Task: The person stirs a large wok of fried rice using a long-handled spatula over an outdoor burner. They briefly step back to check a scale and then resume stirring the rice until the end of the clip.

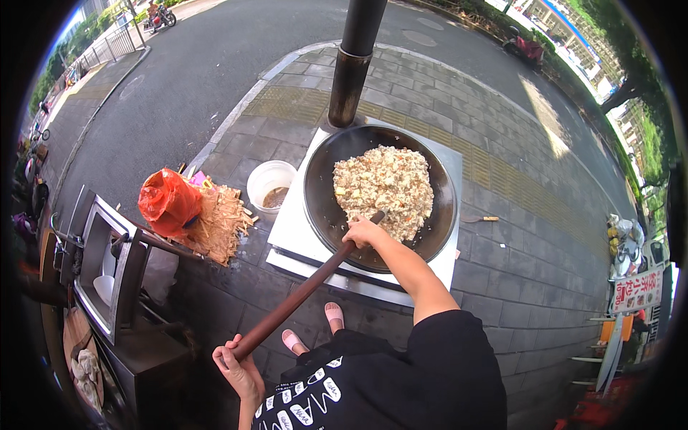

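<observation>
Both my hands grip one long wooden handle [301,296], which slants from lower left up to a large wok. My left hand [240,371] is wrapped around its lower end. Farther up, over the near rim of the wok, my right hand [363,233] holds it near the top. The tool's head is hidden in the rice. A wide mound of fried rice [384,183] with yellow and orange bits lies in the dark wok [321,207]. That wok sits in a white-topped metal stove [293,231].
A black stovepipe [352,70] rises behind the wok. To the left are a white bucket [270,174] with brown liquid, wood pieces [220,226], a red plastic bag [166,199] and a metal sink [102,269]. A wooden-handled tool [486,219] lies on the pavement at right.
</observation>
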Available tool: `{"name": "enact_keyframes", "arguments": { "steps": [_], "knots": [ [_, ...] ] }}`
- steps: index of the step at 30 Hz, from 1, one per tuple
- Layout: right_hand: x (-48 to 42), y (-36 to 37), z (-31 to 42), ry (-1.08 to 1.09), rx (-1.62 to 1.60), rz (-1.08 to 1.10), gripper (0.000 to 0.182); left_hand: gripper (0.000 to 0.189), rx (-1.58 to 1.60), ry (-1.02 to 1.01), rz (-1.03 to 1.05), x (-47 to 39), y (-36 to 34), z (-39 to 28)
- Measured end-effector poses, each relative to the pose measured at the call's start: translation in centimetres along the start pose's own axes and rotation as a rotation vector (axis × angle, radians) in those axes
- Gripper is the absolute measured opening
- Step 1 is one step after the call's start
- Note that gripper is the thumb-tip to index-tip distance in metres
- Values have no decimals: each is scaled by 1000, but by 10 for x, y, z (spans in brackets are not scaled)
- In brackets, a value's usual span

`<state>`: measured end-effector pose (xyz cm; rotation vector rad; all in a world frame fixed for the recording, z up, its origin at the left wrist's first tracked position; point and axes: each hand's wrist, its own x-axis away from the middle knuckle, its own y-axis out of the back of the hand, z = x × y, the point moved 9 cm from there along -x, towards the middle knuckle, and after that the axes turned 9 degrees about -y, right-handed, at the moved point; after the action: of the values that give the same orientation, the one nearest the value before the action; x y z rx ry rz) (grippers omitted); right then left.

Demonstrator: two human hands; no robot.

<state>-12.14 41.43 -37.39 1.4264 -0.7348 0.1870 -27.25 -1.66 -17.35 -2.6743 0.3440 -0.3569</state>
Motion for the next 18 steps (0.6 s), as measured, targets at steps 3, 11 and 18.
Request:
{"name": "enact_keyframes", "arguments": {
  "steps": [3,11,18],
  "knots": [
    [7,3,9,-2,8,67,24,34,-2,177,-138,10,53,20],
    [16,42,97,114,-184,-99,23,38,-103,363,-327,20,160,-13],
    [46,112,172,167,-257,-203,19,30,-95,282,-332,5,237,-87]
  ]
}}
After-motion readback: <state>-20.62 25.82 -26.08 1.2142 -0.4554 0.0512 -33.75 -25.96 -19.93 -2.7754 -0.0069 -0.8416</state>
